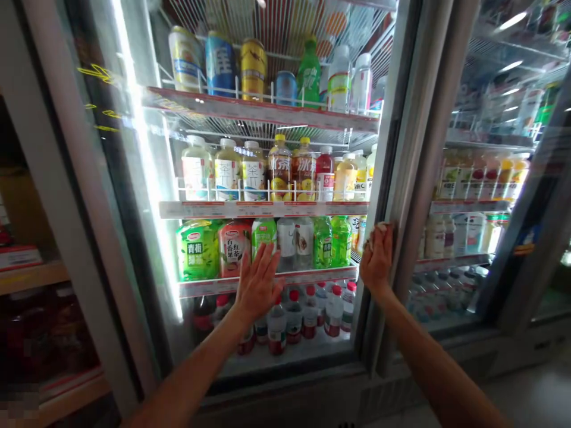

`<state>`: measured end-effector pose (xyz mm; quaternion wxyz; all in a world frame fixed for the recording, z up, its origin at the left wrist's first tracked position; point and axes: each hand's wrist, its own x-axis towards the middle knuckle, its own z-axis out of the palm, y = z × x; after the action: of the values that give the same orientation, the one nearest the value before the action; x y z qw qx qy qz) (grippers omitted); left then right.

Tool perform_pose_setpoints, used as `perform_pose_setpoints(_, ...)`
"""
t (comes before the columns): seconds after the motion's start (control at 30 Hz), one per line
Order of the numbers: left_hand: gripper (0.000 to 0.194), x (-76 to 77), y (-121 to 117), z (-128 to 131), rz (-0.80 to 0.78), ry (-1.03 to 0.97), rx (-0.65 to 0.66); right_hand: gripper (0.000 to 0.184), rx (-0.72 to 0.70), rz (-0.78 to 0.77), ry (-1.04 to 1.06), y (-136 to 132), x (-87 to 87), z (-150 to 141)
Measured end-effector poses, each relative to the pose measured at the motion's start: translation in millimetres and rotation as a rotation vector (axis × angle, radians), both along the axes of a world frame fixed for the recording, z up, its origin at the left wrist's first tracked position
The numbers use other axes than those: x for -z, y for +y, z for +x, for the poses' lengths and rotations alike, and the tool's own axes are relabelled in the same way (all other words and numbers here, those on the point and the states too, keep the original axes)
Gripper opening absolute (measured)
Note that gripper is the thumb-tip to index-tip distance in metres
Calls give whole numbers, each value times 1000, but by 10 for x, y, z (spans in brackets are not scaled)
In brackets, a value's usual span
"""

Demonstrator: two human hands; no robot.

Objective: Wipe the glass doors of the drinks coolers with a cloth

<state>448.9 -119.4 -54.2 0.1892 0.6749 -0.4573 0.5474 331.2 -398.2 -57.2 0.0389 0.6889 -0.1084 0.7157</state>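
My left hand [259,280] is spread, palm toward the glass door [312,371] of a lit drinks fridge, in front of the bottles on a lower shelf. Whether the palm touches the glass I cannot tell. Farther right, my right hand [377,260] is closed over a crumpled whitish cloth [370,236], of which only small parts show past the fingers. It presses at the door's right edge, beside the metal frame [405,196]. Behind the glass near my left hand are a green tea bottle [264,232] and a red tea bottle [232,249].
Bottles and cans fill several wire shelves, with price strips [263,209] along their fronts. A second fridge door [473,238] with more drinks adjoins on the right. Wooden shelving [35,277] stands at the left. A bright light strip [138,119] runs down the fridge's left side.
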Motion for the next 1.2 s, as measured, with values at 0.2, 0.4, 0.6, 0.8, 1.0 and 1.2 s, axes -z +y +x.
perform_pose_setpoints(0.2, 66, -131, 61, 93, -51, 3, -12, 59, -134, -333, 282, 595, -140, 234)
perform_pose_setpoints(0.4, 70, -240, 325, 299, -133, -5, -71, 54, -85, -25, -130, 497, -500, 309)
perform_pose_setpoints(0.6, 68, -288, 382, 356, -144, 2, -91, 62, -159, -392, 324, 803, -432, 394)
perform_pose_setpoints(0.8, 70, -405, 417, 446, -211, -49, -83, 57, -69, -81, -131, 802, -698, 477)
perform_pose_setpoints(1.0, 68, -489, 451, 469, -217, -40, -63, 61, -136, -435, 290, 998, -674, 523)
perform_pose_setpoints(1.2, 67, -595, 537, 544, -259, -68, -100, 58, -69, -74, -157, 897, -980, 584)
